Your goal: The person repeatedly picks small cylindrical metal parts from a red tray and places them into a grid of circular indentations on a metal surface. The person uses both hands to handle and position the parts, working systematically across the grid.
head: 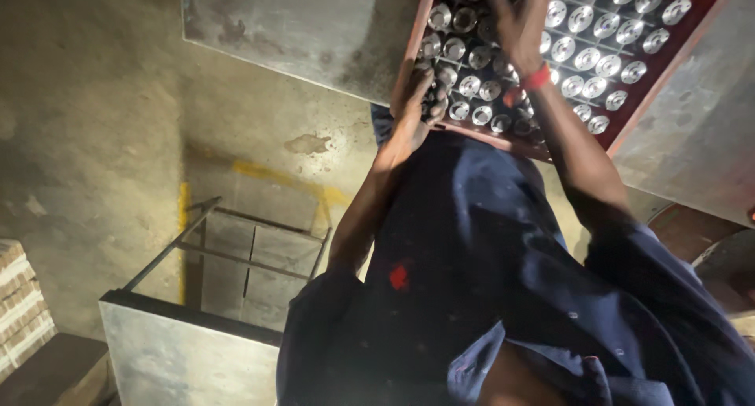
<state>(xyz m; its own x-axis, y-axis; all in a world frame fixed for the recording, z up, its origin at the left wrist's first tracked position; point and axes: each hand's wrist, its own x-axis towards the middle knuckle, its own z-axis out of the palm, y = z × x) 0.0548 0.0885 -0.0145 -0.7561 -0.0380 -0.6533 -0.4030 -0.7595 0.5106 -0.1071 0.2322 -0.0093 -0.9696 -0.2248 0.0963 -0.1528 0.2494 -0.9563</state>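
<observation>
Both hands work at a dark red tray point(692, 30) in the upper right of the frame. Left hand point(417, 99), nearer centre, curls its fingers over the tray's near corner, clasping small round metal parts point(586, 58) (shiny, set in rows). Right hand point(515, 17), with a red wristband point(537, 77), reaches into the rows; whether it grips anything I cannot tell. Lower left stands a metal frame point(236, 253).

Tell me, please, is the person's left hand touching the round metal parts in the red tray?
Touching. The head view shows the left hand with its fingers closed over the round metal parts at the red tray's near corner.
</observation>
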